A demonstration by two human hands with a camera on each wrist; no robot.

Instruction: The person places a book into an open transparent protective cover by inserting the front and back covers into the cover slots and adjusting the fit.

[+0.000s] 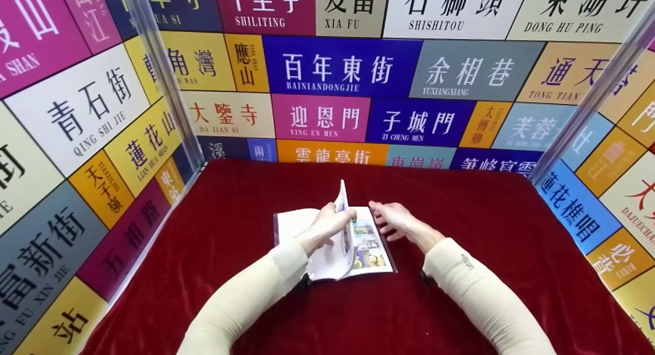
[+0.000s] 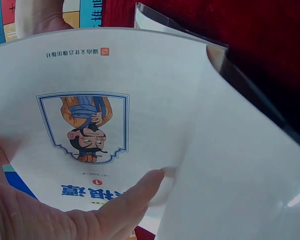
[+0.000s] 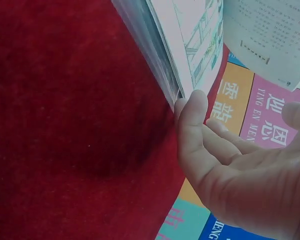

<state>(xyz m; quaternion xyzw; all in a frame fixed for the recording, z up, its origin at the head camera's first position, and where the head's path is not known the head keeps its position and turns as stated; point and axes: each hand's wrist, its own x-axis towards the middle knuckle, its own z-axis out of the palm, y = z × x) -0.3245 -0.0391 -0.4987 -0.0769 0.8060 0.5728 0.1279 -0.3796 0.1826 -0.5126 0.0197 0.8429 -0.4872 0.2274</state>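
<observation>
Left: white wall sign (image 1: 93,112), "QING SHI JIE". Open book (image 1: 371,237) on red-clothed bench (image 1: 230,201). Left hand (image 1: 330,224): thumb and fingers pinch raised page (image 2: 155,100) bearing "根譚" and "1", upside down in left wrist view. Right hand (image 1: 401,222) at book's right edge, fingers loosely bent. Farther right, tan sign (image 1: 555,81), "TONG TIAN".
</observation>
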